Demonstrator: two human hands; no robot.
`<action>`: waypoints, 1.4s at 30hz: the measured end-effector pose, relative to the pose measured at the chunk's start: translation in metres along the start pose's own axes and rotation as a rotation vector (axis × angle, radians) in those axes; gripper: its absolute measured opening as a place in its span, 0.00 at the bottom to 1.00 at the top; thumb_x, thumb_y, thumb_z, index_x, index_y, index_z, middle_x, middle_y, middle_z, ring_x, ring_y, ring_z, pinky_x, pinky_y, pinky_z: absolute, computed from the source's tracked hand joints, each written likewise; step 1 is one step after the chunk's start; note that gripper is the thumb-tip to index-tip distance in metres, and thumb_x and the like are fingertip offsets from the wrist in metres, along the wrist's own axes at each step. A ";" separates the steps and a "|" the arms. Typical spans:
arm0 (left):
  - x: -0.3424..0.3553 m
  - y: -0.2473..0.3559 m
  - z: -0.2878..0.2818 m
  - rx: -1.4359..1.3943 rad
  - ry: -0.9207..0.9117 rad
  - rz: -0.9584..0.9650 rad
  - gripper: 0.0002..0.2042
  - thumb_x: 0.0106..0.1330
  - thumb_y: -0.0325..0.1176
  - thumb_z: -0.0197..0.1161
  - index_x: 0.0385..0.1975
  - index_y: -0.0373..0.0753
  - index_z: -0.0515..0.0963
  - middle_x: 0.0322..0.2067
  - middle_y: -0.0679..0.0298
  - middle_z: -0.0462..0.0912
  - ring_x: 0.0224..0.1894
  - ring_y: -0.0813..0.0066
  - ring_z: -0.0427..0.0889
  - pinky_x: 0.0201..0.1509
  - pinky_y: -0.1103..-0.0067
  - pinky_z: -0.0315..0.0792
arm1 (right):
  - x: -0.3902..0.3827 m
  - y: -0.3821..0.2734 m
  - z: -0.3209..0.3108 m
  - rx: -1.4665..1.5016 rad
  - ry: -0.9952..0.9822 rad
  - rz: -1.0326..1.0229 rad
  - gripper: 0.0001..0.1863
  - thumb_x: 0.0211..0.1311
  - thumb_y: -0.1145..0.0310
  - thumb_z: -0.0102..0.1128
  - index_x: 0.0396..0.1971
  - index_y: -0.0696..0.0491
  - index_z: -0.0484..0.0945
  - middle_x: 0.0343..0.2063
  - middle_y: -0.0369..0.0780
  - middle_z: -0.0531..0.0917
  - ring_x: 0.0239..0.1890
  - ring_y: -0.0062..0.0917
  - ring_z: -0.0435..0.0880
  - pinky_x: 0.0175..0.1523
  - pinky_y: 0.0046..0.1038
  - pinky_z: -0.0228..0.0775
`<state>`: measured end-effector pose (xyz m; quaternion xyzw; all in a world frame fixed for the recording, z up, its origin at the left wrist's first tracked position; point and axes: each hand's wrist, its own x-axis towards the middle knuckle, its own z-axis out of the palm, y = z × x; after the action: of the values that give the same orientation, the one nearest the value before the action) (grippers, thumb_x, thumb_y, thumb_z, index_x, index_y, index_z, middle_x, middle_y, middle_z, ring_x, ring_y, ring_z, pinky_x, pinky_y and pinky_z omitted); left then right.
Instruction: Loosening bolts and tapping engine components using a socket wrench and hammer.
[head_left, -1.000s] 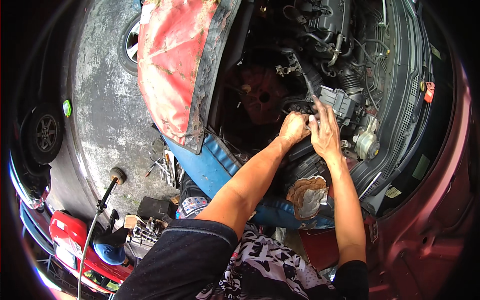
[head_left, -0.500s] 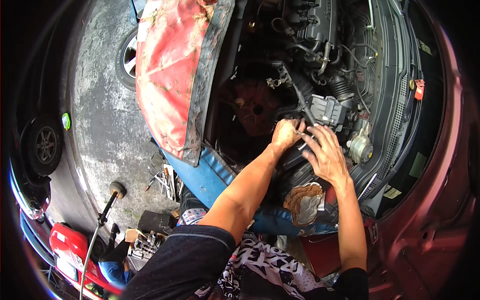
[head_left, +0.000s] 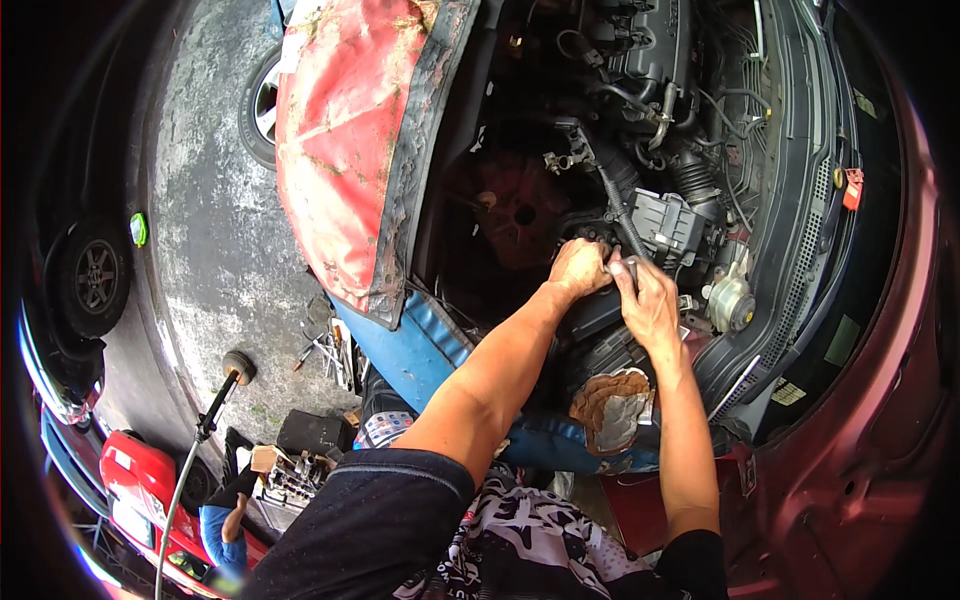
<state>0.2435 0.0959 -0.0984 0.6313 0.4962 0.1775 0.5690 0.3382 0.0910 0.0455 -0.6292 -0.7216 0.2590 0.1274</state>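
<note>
My left hand (head_left: 580,266) is closed in the engine bay, just below a ribbed black cable sleeve (head_left: 622,205). Close against it on the right, my right hand (head_left: 650,305) has its fingers curled in. A small bit of shiny metal shows where the two hands meet, too covered to name. Past the hands sits a grey ribbed box (head_left: 668,225) beside a corrugated black hose (head_left: 693,178). A cable clamp (head_left: 568,158) tops the sleeve. To the right of my right hand is a pale round reservoir (head_left: 732,300).
A red cover (head_left: 340,150) and a blue pad (head_left: 400,350) drape the car's left edge. A brown-and-white crumpled piece (head_left: 612,405) lies below my hands. Tools (head_left: 335,350) are on the floor. At lower left, another person's arm (head_left: 232,520) is near metal parts (head_left: 295,478).
My right hand has gone from spread fingers to a curled grip, closing in beside my left hand. The left hand stays nearly in place. The view has shifted slightly.
</note>
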 end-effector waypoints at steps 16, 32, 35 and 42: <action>0.009 -0.020 -0.013 0.222 -0.157 0.200 0.24 0.63 0.52 0.50 0.26 0.36 0.83 0.28 0.47 0.83 0.35 0.47 0.83 0.44 0.60 0.76 | -0.008 -0.019 -0.011 -0.297 -0.054 -0.184 0.24 0.60 0.59 0.64 0.54 0.51 0.75 0.58 0.44 0.71 0.65 0.41 0.65 0.70 0.46 0.52; 0.017 -0.003 -0.001 0.231 -0.223 0.180 0.18 0.57 0.45 0.54 0.25 0.35 0.82 0.28 0.44 0.83 0.33 0.45 0.83 0.43 0.60 0.77 | 0.012 0.014 -0.001 -0.110 0.066 -0.155 0.15 0.71 0.65 0.51 0.45 0.62 0.76 0.39 0.53 0.79 0.36 0.51 0.80 0.41 0.40 0.74; 0.017 -0.012 0.000 0.240 -0.153 0.121 0.19 0.62 0.47 0.50 0.26 0.38 0.81 0.26 0.47 0.83 0.31 0.45 0.82 0.39 0.58 0.76 | 0.005 0.018 0.047 0.515 0.300 0.243 0.13 0.65 0.75 0.50 0.48 0.58 0.76 0.38 0.43 0.77 0.36 0.31 0.78 0.42 0.29 0.73; 0.014 -0.009 -0.014 0.190 -0.069 0.055 0.23 0.66 0.46 0.46 0.21 0.35 0.82 0.27 0.44 0.82 0.34 0.44 0.82 0.43 0.59 0.76 | 0.025 -0.029 0.035 0.108 0.507 0.311 0.12 0.68 0.72 0.50 0.48 0.59 0.76 0.48 0.45 0.77 0.48 0.34 0.76 0.54 0.36 0.69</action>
<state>0.2351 0.1141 -0.1068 0.7016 0.4732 0.1234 0.5183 0.2917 0.1057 0.0280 -0.7691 -0.5470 0.1479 0.2957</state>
